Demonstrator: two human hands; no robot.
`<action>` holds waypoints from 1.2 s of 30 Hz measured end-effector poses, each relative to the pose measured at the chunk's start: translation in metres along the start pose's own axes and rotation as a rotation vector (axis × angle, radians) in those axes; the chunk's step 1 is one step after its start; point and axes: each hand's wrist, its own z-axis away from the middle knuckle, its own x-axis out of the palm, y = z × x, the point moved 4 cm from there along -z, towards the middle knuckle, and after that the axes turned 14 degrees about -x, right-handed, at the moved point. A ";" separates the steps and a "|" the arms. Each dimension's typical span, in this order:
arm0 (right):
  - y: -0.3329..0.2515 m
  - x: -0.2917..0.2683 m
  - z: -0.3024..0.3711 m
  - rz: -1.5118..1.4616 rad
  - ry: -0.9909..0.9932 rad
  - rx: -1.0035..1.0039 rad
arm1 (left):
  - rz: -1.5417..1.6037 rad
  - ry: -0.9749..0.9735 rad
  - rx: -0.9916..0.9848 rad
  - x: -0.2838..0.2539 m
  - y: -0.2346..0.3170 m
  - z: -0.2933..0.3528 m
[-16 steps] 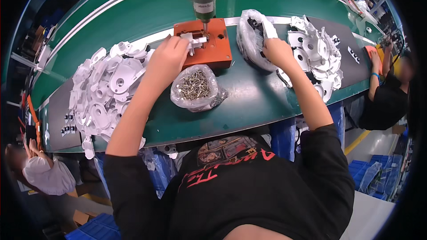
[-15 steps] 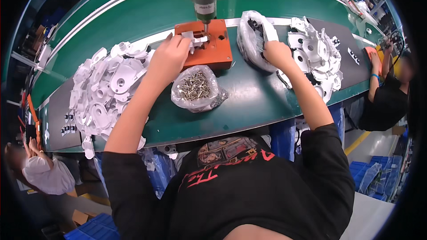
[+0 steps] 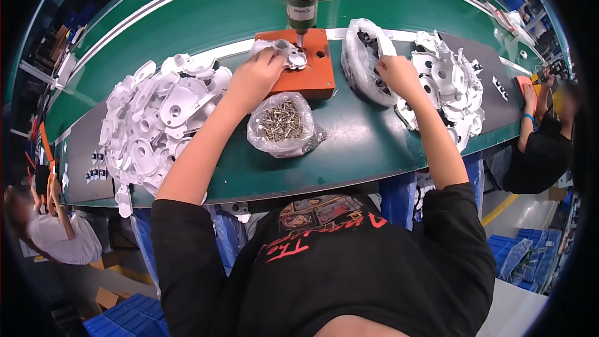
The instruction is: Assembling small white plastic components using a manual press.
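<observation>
My left hand (image 3: 257, 76) is closed on a white plastic part (image 3: 297, 60) with a round end. It holds the part over the orange fixture block (image 3: 312, 82), just under the tip of a green drill-like machine (image 3: 302, 9). On the other side, my right hand (image 3: 400, 76) is at the mouth of a clear plastic bag (image 3: 357, 65) of small black pieces. Its fingers are curled together, and whatever is between them is hidden. In front of the block stands an open bag of metal screws (image 3: 282, 122).
White plastic parts are heaped at the left (image 3: 140, 128) and at the right (image 3: 450, 81). Small black-and-white pieces (image 3: 95, 168) lie on a grey mat at far left. Co-workers sit at both ends of the green bench (image 3: 349, 140). Blue crates (image 3: 128, 317) stand on the floor.
The white part in my left hand has turned, so its round end now shows near the machine's tip. My right hand stays at the bag. The whole view has shifted slightly.
</observation>
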 end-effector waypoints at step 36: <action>-0.076 0.012 -0.054 -1.136 0.040 0.005 | 0.294 0.030 -0.178 0.008 -0.023 0.009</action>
